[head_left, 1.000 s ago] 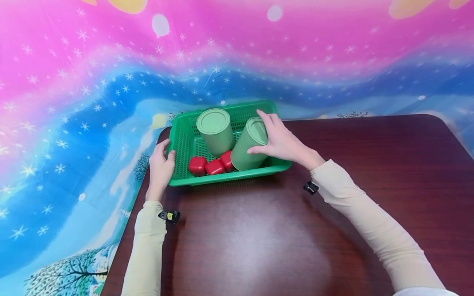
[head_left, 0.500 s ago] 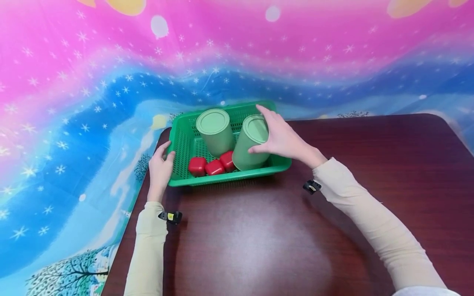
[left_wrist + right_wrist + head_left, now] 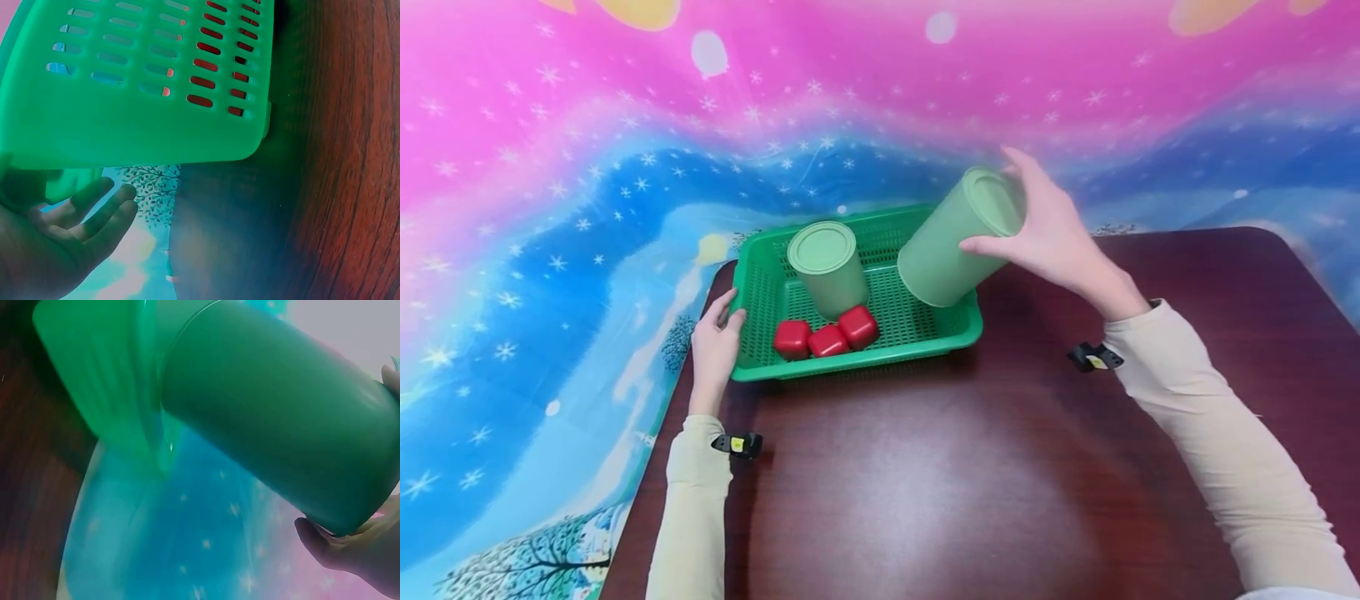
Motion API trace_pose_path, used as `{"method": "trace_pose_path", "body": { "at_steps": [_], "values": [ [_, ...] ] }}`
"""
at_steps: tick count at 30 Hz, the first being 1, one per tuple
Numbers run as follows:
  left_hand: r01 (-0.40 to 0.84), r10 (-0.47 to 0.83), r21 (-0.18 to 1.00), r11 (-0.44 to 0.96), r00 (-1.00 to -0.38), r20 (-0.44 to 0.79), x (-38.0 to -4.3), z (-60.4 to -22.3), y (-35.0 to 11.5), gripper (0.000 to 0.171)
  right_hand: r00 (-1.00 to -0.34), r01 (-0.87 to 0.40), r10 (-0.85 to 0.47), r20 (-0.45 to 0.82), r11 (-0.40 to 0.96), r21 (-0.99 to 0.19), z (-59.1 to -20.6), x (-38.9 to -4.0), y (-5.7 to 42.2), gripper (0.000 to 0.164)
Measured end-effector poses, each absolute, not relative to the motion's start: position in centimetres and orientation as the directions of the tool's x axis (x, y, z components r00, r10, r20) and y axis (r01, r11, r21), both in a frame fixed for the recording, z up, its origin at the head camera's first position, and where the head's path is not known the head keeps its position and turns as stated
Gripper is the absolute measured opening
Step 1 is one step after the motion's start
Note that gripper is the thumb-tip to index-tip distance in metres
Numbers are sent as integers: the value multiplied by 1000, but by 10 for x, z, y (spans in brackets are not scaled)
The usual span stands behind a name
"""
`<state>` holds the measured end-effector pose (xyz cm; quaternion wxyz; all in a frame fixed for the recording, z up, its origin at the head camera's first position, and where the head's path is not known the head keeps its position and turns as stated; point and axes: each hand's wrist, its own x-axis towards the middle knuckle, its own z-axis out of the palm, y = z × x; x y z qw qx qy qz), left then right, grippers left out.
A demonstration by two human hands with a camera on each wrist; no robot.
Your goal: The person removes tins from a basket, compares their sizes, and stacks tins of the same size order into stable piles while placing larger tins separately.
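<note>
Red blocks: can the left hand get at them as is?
Probably yes: the left hand would have to reach over the edge into the basket, but it's open on top and nothing covers the blocks.

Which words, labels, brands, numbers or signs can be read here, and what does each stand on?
None can be read in any view.
Left black device, right black device: each has a yellowish patch, any marking too small to read.
Tilted can, upright can, red blocks: no lettering shows.
</note>
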<state>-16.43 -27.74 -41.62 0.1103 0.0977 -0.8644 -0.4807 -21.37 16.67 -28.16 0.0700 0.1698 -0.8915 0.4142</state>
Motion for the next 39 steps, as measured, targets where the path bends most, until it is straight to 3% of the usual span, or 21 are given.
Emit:
{"method": "trace_pose_path", "body": {
  "at_steps": [11,39],
  "values": [
    [-53,-267,834,549,-957,116,-163,-416,-278,47,-953,-298,-182,243,715,-632,-275,-217,221,124],
    [-66,-226,805,590,-970,87,-177,-415,-296,49,-991,-104,-47,127,864,-493,-331,-228,324,126]
  ]
}}
